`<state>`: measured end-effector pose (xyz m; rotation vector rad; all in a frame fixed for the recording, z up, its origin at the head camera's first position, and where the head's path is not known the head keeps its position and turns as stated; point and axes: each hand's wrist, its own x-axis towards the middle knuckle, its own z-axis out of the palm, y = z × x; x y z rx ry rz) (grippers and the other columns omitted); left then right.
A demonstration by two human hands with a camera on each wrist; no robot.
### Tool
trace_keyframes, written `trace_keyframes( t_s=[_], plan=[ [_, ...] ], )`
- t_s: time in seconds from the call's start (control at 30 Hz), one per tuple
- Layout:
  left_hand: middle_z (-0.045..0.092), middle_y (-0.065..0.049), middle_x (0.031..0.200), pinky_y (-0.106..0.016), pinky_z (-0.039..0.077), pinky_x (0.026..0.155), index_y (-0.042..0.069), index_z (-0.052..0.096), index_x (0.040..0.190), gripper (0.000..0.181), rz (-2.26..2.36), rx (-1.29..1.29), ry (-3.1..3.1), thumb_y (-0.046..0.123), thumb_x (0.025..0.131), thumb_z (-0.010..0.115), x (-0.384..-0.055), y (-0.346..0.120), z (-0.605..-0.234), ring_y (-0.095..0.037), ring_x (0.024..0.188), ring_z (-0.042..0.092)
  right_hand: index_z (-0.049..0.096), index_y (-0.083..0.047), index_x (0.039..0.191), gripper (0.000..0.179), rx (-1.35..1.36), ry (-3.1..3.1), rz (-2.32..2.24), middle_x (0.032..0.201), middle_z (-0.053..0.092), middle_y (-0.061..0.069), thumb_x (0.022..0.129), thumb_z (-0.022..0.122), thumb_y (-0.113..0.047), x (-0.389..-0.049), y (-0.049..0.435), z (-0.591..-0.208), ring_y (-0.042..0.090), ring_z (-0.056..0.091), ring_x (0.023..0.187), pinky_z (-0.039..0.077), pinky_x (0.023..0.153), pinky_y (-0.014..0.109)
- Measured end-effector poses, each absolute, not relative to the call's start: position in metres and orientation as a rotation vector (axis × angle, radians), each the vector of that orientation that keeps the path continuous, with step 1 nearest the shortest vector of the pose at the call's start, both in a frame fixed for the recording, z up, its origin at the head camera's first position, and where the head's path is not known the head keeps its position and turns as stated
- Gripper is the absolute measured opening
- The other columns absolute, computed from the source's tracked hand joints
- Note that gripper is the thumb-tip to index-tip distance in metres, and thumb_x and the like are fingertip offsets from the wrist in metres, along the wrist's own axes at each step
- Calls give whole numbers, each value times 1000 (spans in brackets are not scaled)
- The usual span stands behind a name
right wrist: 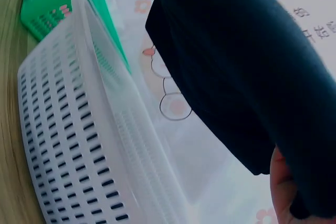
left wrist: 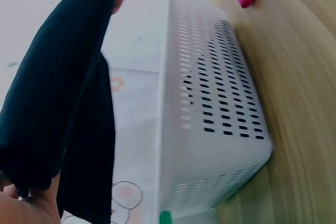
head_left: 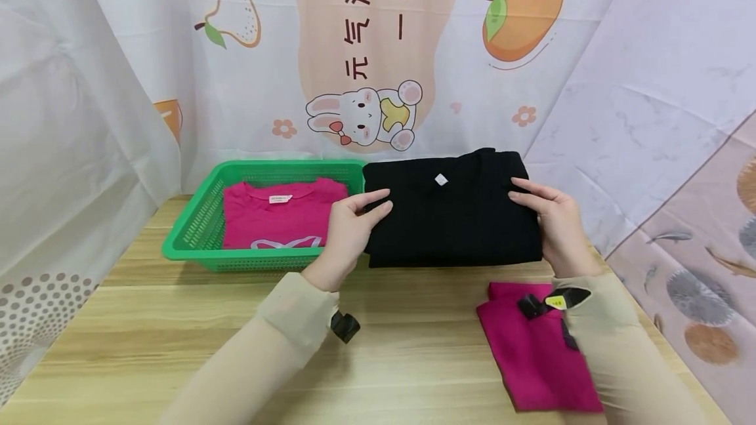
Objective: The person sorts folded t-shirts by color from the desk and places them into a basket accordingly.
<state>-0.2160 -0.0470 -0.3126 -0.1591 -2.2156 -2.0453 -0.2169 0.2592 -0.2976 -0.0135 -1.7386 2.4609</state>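
Above the wooden surface, head view: one folded black fabric garment, right of a green plastic basket, your left hand and right hand gripping its ends. Left wrist: white perforated plastic basket, lower. Right wrist: garment's lower fold hangs; best pinch all layers, ends level.

Black garment of matt cloth

One green basket, one white basket; one black garment, two pink garments; two hands.
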Motion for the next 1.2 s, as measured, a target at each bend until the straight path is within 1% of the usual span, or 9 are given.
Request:
trace_keyframes(
  t_s=[0.13, 0.2, 0.47, 0.6, 0.67, 0.73, 0.83, 1.0, 1.2],
  plan=[
    [60, -8, 139, -23, 33, 58, 9, 68, 127, 31, -2018, -202, -2224, 11, 96, 64, -224, -39, -315, -13, 74, 40, 80, -11, 104, 26, 4, -1740, 2494, 108, 72, -4, 86, 70, 6, -227, 264, -294, 11, 73, 79, 60, 68, 25],
    [53, -8, 146, -23, 33, 58, 9, 65, 132, 34, -1996, -243, -2281, 8, 98, 60, -228, -37, -316, -13, 65, 37, 80, -11, 103, 26, 3, -1755, 2480, 106, 73, -5, 86, 71, 6, -233, 267, -292, 11, 72, 79, 60, 67, 25],
    [40, -7, 157, -21, 33, 48, 18, 51, 146, 49, -1819, -388, -2606, 2, 99, 50, -245, -34, -314, -14, 50, 37, 81, -14, 101, 26, -25, -1909, 2388, 102, 72, -7, 86, 71, 5, -255, 275, -287, 7, 71, 79, 59, 68, 22],
    [43, -9, 155, -22, 33, 47, 16, 49, 147, 50, -1729, -400, -2637, 1, 100, 46, -255, -29, -316, -12, 42, 29, 79, -18, 106, 27, -66, -2057, 2290, 121, 61, -3, 89, 69, 1, -263, 280, -286, 3, 69, 84, 57, 72, 20],
    [46, -9, 153, -23, 38, 54, 14, 50, 146, 50, -1653, -399, -2636, -1, 99, 45, -261, -25, -319, -11, 56, 45, 78, -19, 109, 28, -92, -2105, 2277, 133, 52, 4, 90, 69, -1, -267, 281, -286, 2, 67, 86, 56, 73, 19],
    [47, -9, 152, -25, 44, 68, 12, 51, 146, 49, -1595, -389, -2634, -3, 99, 45, -265, -22, -322, -16, 83, 58, 76, -18, 113, 30, -115, -2125, 2290, 144, 42, 10, 89, 70, -2, -270, 282, -287, 2, 67, 86, 56, 73, 19],
    [46, -8, 153, -31, 44, 91, 12, 50, 146, 50, -1553, -365, -2642, -4, 99, 44, -272, -16, -325, -21, 123, 50, 74, -18, 118, 33, -148, -2151, 2289, 152, 35, 13, 90, 70, -3, -276, 284, -288, 1, 66, 85, 55, 73, 19],
    [43, -8, 155, -39, 44, 104, 14, 48, 148, 53, -1516, -315, -2693, -4, 99, 39, -279, -9, -331, -28, 132, 48, 73, -18, 121, 33, -187, -2214, 2236, 143, 44, 11, 91, 70, -5, -286, 288, -290, 1, 65, 82, 54, 71, 18],
    [45, -9, 154, -39, 37, 116, 14, 48, 147, 52, -1467, -282, -2723, -4, 99, 39, -280, -5, -337, -23, 144, 38, 76, -21, 115, 30, -224, -2270, 2188, 120, 53, -6, 90, 70, -4, -292, 289, -297, 1, 65, 80, 54, 70, 18]
  ],
)
